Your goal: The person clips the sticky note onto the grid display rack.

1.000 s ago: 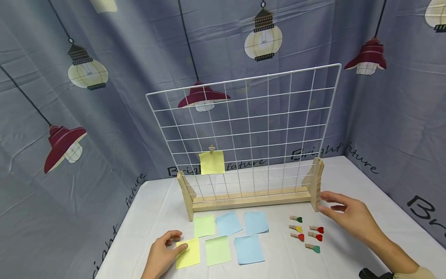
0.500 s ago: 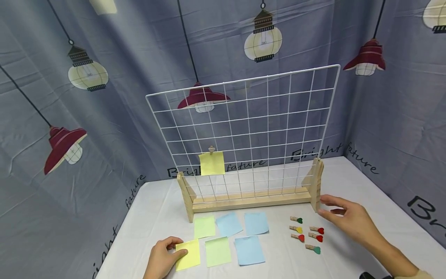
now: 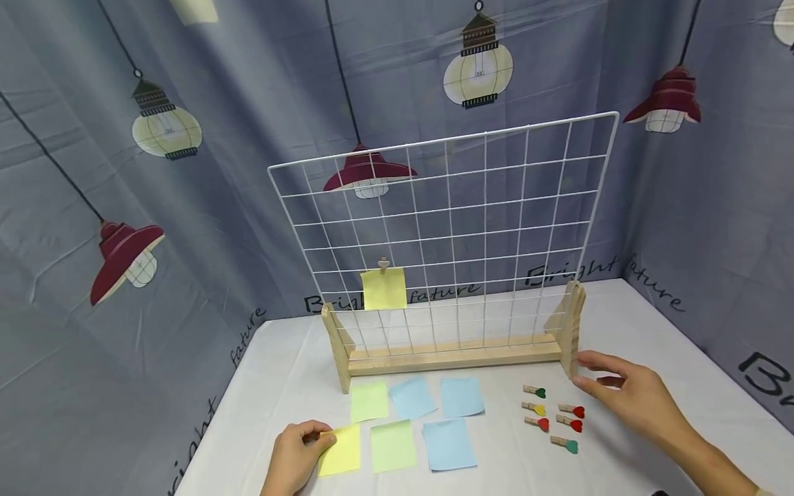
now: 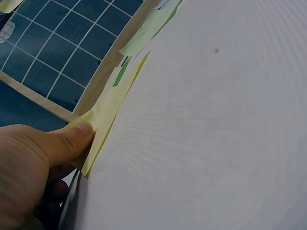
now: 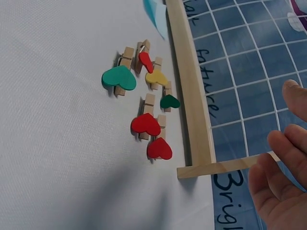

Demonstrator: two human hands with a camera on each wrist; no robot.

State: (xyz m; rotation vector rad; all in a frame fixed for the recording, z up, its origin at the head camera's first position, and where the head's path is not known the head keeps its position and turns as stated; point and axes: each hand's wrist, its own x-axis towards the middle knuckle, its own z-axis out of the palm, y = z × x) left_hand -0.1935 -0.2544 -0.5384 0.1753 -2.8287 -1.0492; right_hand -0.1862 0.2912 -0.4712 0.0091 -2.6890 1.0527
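Note:
My left hand (image 3: 294,455) pinches the left edge of a yellow sticky note (image 3: 342,451) on the table. In the left wrist view the thumb (image 4: 72,141) lies on top of that note, with the other fingers under its edge. My right hand (image 3: 639,396) holds nothing; its fingers are loosely bent beside the right foot (image 3: 572,331) of the wooden stand. Just left of it lie several small wooden clothespins with coloured hearts, such as a teal one (image 5: 119,77) and a red one (image 5: 146,124). Behind, a white wire grid (image 3: 484,207) rises from the stand.
Two green notes (image 3: 393,446) and three blue notes (image 3: 449,444) lie in rows right of the yellow one. Another yellow note (image 3: 384,289) hangs on the grid from a clothespin (image 3: 383,263). A lamp-patterned curtain (image 3: 236,207) surrounds the white table (image 3: 273,372).
My left thumb and fingers have closed onto the yellow note's edge. The right hand stays by the stand's foot. The head view has shifted slightly, so everything appears a little further right.

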